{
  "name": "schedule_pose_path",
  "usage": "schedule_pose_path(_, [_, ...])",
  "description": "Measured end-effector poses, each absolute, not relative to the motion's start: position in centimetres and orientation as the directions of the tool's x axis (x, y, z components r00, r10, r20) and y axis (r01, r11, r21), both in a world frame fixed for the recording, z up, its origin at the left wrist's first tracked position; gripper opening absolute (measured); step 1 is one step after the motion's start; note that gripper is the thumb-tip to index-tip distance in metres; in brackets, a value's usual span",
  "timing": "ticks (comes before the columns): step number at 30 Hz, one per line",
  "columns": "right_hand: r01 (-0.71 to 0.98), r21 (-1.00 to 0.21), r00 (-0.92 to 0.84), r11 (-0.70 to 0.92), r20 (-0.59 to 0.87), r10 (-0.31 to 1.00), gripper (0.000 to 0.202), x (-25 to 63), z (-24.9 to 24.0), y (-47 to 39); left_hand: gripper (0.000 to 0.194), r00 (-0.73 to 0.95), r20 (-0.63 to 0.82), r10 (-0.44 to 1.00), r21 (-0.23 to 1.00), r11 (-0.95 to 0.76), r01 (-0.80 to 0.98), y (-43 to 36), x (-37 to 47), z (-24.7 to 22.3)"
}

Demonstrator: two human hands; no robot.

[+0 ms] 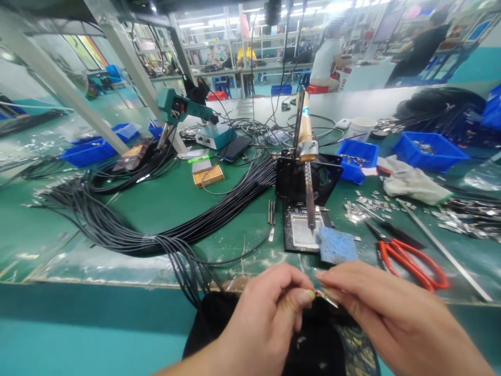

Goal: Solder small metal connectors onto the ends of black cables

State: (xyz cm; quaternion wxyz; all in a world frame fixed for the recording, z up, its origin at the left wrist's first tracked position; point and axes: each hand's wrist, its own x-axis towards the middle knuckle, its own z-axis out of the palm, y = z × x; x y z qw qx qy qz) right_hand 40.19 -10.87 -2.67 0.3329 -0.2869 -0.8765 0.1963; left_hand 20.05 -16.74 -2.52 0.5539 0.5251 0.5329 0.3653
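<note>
Near the table's front edge, my left hand (270, 308) is closed in a pinch on a thin cable end with red and green wires (319, 293). A small silver connector (330, 300) shows at the tip of those wires, between my two hands. My right hand (383, 303) has its fingertips closed about this connector, and its fingers partly hide it. Just beyond the hands lies a blue sponge (337, 244). Behind it, a soldering iron (309, 183) points tip-down in its black stand (288, 230). The cable's run below my left hand is hidden.
Red-handled scissors (415, 261) lie to the right, beside a thin white strip (446, 250). Loose metal pieces (364, 206) are scattered near blue bins (428, 151). A thick black cable bundle (219, 214) crosses the left and hangs over the front edge. People (326, 57) are farther back.
</note>
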Motion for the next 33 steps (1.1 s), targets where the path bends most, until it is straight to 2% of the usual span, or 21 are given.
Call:
schedule_pose_path(5, [0.373, -0.508, -0.643, 0.777, 0.463, 0.611, 0.021, 40.8, -2.3, -10.7, 0.023, 0.166, -0.191, 0.967, 0.969, 0.159, 0.191, -16.7, 19.9, -2.3])
schedule_pose_path(19, [0.283, -0.393, -0.798, 0.875, 0.41, 0.443, 0.022, 41.2, -1.1, -10.1, 0.024, 0.214, -0.109, 0.971, 0.947, 0.036, 0.318, -16.5, 19.9, -2.2])
schedule_pose_path(24, [0.31, -0.381, -0.791, 0.871, 0.406, 0.459, 0.025, 41.2, -1.3, -10.4, 0.026, 0.21, -0.136, 0.968, 0.939, 0.058, 0.34, -16.5, 20.0, -2.2])
schedule_pose_path(30, [0.356, -0.253, -0.735, 0.9, 0.519, 0.436, 0.031, 42.2, -2.7, -10.9, 0.022, 0.203, -0.125, 0.971, 0.937, 0.048, 0.346, -16.4, 19.9, -2.3])
schedule_pose_path(33, [0.426, -0.267, -0.733, 0.865, 0.459, 0.502, 0.029, 43.1, -3.1, -10.9, 0.019, 0.199, -0.063, 0.978, 0.925, -0.018, 0.38, -16.2, 19.9, -2.2])
